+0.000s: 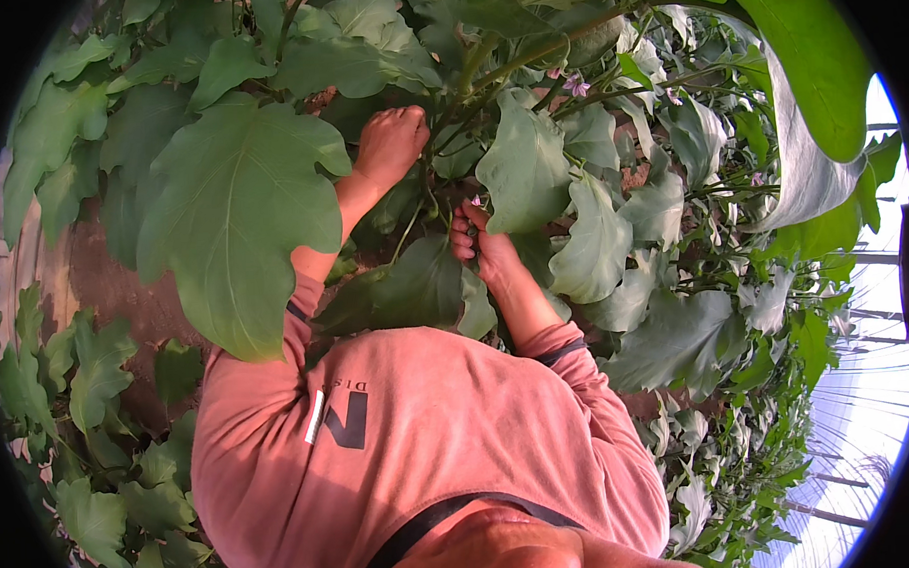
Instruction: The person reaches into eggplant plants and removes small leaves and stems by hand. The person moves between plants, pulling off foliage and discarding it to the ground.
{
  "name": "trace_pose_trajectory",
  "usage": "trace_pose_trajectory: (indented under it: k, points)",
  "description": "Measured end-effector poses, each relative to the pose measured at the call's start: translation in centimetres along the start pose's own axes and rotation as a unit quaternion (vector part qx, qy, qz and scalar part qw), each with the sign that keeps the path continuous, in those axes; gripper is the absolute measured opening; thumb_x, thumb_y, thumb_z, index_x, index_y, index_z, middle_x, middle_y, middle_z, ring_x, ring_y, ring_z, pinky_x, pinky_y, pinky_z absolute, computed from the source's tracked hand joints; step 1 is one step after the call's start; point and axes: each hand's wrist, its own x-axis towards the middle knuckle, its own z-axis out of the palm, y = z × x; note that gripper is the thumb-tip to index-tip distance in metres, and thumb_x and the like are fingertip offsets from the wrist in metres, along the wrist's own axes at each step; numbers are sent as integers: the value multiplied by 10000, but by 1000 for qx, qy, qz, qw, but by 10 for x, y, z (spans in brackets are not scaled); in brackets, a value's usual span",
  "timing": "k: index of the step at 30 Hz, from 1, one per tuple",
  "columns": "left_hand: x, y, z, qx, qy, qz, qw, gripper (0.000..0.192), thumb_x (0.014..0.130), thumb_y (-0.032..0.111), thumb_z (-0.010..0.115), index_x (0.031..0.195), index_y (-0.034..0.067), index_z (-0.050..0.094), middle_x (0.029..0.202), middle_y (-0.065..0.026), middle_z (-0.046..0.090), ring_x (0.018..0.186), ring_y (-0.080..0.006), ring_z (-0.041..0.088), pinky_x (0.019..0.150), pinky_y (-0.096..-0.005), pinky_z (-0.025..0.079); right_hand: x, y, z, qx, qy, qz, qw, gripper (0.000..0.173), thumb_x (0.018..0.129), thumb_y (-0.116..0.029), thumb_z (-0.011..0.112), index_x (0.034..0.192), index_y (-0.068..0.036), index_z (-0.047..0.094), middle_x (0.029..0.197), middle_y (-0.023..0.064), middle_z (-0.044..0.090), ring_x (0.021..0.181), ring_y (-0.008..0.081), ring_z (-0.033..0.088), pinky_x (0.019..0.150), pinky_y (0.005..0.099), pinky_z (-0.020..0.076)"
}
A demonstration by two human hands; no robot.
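My left hand is curled into a fist beside the main stems of an eggplant plant. Its back faces me, so I cannot tell whether anything is inside it. Lower and to the right, my right hand has its fingers curled among the leaves. A small pale purple eggplant flower shows at its fingertips and appears pinched there. A thin green stem slants between the two hands. One broad eggplant leaf hides part of my left forearm, and another leaf hangs just beyond my right hand.
Dense eggplant foliage surrounds me. Another purple flower is on a branch at the upper right. A large leaf looms close to the camera. Bare brown soil lies at the left. Bright greenhouse sheeting with struts edges the right.
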Motion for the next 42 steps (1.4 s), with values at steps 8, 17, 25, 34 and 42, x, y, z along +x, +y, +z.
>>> trace_pose_trajectory:
  k: [8, 17, 25, 34, 42]
  points:
    - [-76, 81, -2, -145, -46, 80, 985, 201, 796, 153, 576, 969, 69, 636, 1196, -116, 492, 1143, -301, 438, 934, -410, 336, 25, 18, 7, 102, 22, -102, 989, 374, 929, -391, 364, 1028, -69, 527, 1017, 72, 572, 944, 204, 561, 853, 326, 452]
    - [-40, 36, 1, -252, 51, -96, 962, 332, 794, 79, 584, 1118, 23, 540, 1202, -148, 494, 1117, -300, 480, 924, -327, 390, 81, 7, -8, 28, 76, -93, 992, 175, 845, -251, 573, 759, -117, 499, 560, -15, 445, 389, 124, 408, 332, 244, 314]
    - [28, 60, -23, -403, 127, -107, 900, 518, 755, 211, 721, 1157, 0, 471, 1073, -94, 547, 1029, -202, 531, 875, -339, 420, 67, -4, 35, 68, 17, -148, 987, 118, 822, -161, 612, 810, -104, 511, 574, 1, 437, 452, 119, 460, 366, 237, 345]
    - [56, 77, -52, -432, 125, -114, 886, 233, 863, 218, 608, 951, 15, 536, 845, -1, 583, 760, -82, 540, 663, -214, 443, 10, -71, 91, -409, 176, -713, 542, 335, 787, -158, 639, 1066, -9, 528, 685, 42, 503, 572, 146, 473, 528, 288, 417]
    - [50, 73, -66, -518, 80, -177, 833, 240, 914, 276, 512, 1037, 70, 526, 972, -16, 573, 857, -120, 560, 724, -305, 455, 18, -104, 103, -403, 119, -597, 683, 379, 817, -328, 600, 989, 5, 542, 731, 100, 545, 658, 189, 520, 633, 320, 433]
